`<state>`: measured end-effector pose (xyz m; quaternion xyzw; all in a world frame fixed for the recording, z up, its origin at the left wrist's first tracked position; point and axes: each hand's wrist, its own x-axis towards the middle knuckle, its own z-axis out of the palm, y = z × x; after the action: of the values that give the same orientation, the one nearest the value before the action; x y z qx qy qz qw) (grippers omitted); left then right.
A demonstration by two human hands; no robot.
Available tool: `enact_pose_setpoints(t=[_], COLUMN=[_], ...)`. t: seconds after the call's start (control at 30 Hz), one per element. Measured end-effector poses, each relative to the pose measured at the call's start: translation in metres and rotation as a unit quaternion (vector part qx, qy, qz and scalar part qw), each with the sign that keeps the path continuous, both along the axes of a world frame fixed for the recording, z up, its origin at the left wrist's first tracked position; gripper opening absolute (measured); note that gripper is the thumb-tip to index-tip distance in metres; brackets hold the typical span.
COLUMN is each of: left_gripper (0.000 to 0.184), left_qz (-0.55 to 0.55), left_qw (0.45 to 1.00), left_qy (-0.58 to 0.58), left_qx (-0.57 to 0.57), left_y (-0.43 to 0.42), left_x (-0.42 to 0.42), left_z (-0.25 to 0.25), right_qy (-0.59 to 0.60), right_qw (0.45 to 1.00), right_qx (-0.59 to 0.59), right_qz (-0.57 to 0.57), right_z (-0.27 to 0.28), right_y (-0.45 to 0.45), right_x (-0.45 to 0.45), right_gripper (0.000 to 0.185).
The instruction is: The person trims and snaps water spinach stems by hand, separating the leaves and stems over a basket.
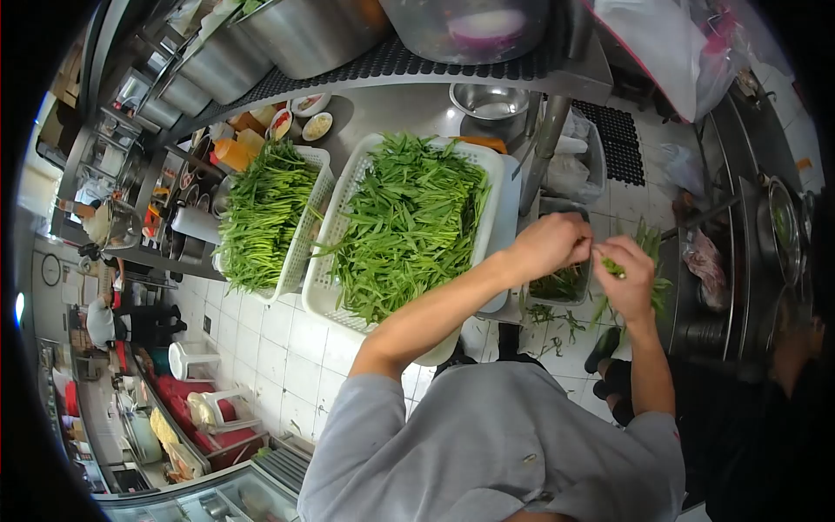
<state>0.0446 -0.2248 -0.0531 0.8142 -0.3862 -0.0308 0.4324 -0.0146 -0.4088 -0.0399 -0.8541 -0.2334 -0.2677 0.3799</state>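
My right hand (628, 268) is closed around a small bunch of leafy green stems (651, 248), which look like water spinach. My left hand (554, 241) is raised beside it, fingers pinched together and nearly meeting the right fingertips; whatever it pinches is too small to make out. Beneath both hands stands a bin (581, 294) with green trimmings inside, partly hidden by my arm. To the left, a white plastic basket (315, 291) is heaped with cut greens (404, 226). A second white basket (315, 196) holds bundled green stems (265, 217).
Steel pots (309, 35) line a shelf above the steel counter (383, 109), where a metal bowl (490, 100) sits. Scraps (557, 329) litter the tiled floor. A person in dark clothes (739, 418) is close on the right; another person (109, 322) stands far left.
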Motion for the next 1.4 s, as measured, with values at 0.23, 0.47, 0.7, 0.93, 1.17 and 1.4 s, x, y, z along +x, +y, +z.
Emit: enact_pose_setpoints(t=[0.23,0.47,0.7,0.93,1.17,1.4], left_gripper=[0.039,0.026,0.024,0.023,0.020,0.015], left_qz=[0.037,-0.028,-0.026,0.054,0.123,0.150], left_qw=[0.986,0.929,0.898,0.904,0.963,0.986], left_qy=[0.138,0.352,0.423,0.407,0.229,0.002], left_qx=[-0.085,-0.111,-0.114,-0.120,-0.070,-0.069], left_y=[0.012,0.027,0.056,0.089,0.085,0.109], left_x=[0.014,0.014,0.010,-0.001,-0.028,-0.075], left_z=[0.011,0.022,0.034,0.037,0.046,0.008], right_qy=[0.310,0.290,0.312,0.319,0.454,0.315], right_qw=[0.896,0.906,0.926,0.937,0.863,0.949], right_qx=[0.308,0.303,0.213,0.141,0.216,0.024], right_qz=[-0.073,-0.061,-0.002,0.002,0.049,0.013], right_z=[0.012,0.011,0.023,0.013,0.028,0.000], right_y=[-0.010,-0.007,-0.010,-0.008,0.024,0.024], right_x=[0.022,0.036,0.042,0.048,0.045,0.031], right_gripper=[0.013,0.017,0.016,0.018,0.016,0.025])
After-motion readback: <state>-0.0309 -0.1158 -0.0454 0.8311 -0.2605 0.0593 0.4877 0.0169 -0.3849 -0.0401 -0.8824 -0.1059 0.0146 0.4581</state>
